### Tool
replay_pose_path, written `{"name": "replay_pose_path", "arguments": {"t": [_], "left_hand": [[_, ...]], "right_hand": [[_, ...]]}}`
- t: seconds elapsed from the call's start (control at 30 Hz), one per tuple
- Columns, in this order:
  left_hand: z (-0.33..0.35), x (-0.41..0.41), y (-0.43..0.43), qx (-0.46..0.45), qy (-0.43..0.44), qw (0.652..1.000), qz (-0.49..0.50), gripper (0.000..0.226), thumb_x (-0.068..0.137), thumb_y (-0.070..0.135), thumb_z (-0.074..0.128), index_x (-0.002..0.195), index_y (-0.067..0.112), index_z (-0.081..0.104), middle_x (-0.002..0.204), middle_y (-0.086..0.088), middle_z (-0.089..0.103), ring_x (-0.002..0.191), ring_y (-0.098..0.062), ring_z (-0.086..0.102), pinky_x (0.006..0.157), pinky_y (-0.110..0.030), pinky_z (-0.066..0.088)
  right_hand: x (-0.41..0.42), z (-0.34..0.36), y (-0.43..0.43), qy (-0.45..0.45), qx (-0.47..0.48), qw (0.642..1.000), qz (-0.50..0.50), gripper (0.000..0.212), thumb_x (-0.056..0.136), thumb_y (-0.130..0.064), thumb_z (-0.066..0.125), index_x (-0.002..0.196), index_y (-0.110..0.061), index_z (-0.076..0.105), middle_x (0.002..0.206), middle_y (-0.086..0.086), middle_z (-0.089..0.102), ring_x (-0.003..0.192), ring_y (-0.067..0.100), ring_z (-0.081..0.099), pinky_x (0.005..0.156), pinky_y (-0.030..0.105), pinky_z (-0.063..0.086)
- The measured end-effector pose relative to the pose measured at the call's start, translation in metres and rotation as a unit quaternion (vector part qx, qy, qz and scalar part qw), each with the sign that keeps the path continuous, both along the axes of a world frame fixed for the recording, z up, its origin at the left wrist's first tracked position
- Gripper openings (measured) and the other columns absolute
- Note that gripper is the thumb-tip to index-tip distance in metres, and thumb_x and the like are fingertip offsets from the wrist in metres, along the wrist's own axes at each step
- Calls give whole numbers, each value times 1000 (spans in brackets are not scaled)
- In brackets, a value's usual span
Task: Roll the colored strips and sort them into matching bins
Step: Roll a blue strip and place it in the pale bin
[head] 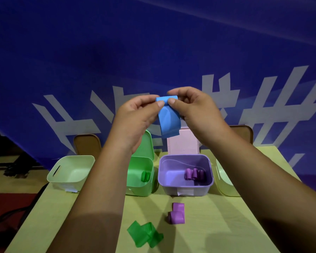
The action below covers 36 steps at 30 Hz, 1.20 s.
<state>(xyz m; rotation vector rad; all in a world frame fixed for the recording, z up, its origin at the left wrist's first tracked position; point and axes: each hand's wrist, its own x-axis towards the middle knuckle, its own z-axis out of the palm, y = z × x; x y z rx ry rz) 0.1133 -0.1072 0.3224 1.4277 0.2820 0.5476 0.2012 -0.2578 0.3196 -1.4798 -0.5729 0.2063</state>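
— Both hands busy up there?
— Yes. My left hand (135,114) and my right hand (195,106) pinch the rolled top of the blue strip (169,117) between thumbs and fingers at mid-frame; its loose tail hangs down.
— And below?
— On the table (217,225), the green bin (139,190) holds green rolls (145,176), and the purple bin (186,189) beside it holds purple rolls (194,174). Toward the bottom edge lie a partly rolled purple strip (177,213) and a crumpled green strip (144,234).
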Motion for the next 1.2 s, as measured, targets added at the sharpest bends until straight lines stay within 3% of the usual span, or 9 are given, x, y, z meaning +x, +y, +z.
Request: {"name": "replay_pose_path", "arguments": {"t": [0.17,0.37,0.5,0.6,0.77,0.87,1.0,1.1,1.2], "left_hand": [[-2,3,0,25,0,999,23,17,96,5,78,113,10,79,114,-17,80,105,-30,78,95,-41,64],[-4,3,7,62,-14,998,20,27,92,-2,79,115,12,81,115,-14,79,105,-23,74,95,-36,62],[-4,4,6,72,-12,997,13,29,93,-3,77,117,13,80,111,-6,81,107,-19,75,94,-35,61],[-4,4,4,47,-9,999,7,30,94,-3,76,120,12,79,109,-5,78,107,-19,74,95,-34,61],[-1,6,-1,-7,8,1000,-2,22,100,10,75,121,5,76,117,-18,79,107,-28,79,91,-38,65],[-2,9,-1,-20,25,999,5,17,101,11,75,116,4,76,111,-18,81,101,-29,81,84,-34,64],[-3,14,3,6,16,1000,24,14,96,7,79,109,11,81,110,-16,81,101,-27,78,88,-36,62],[-4,15,4,27,8,999,24,21,94,4,80,112,13,82,113,-14,79,103,-23,76,92,-35,64],[-4,15,5,40,10,999,20,25,93,1,79,115,13,82,107,-10,76,102,-21,73,93,-34,63]], "right_hand": [[-2,1,-2,-3,-1,1000,8,21,101,-7,71,119,-19,71,98,-2,73,77,-5,67,72,16,55],[0,-1,0,35,2,999,10,16,99,-25,76,115,-24,76,104,8,76,99,29,74,100,57,59],[1,0,-1,18,-21,1000,0,13,102,-29,73,111,-22,79,97,0,77,76,4,66,87,40,62],[2,1,-2,16,-18,1000,5,14,103,-22,72,116,-18,76,99,3,75,80,2,68,82,31,60],[3,2,-2,-10,-33,999,1,13,102,-16,73,112,-24,75,100,4,73,85,7,67,78,31,58],[4,0,-2,-1,-34,999,-2,15,101,-15,74,110,-26,75,108,5,75,95,16,71,92,44,61],[6,-3,1,32,-19,999,3,15,99,-18,76,112,-24,76,112,15,73,105,34,72,102,57,58],[8,-5,4,49,-19,999,-6,11,99,-34,74,105,-26,79,102,4,77,87,21,69,96,57,60],[9,-4,4,38,-28,999,-12,10,102,-33,72,106,-27,79,104,2,78,90,20,70,92,53,62]]}}
